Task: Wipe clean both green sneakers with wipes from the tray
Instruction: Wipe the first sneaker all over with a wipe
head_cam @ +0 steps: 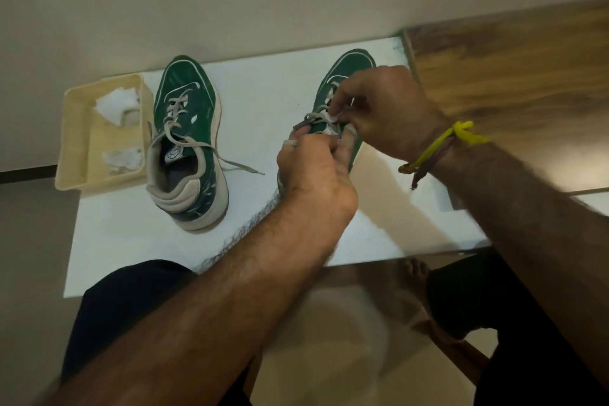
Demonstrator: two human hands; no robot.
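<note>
Both hands, left (pixel 316 171) and right (pixel 385 109), pinch laces (pixel 313 117) on the right-side green sneaker (pixel 349 66), grip closed.

Both forearms are bare and hairy, with no sleeves visible. The right wrist carries a yellow thread band (pixel 438 147), knotted with loose ends projecting outward, alongside a darker purplish thread (pixel 428 168) with a frayed hanging tail. The left wrist carries nothing. Both thighs are covered by dark navy or black shorts (pixel 131 300). One bare foot (pixel 416 277) is visible below.
</note>
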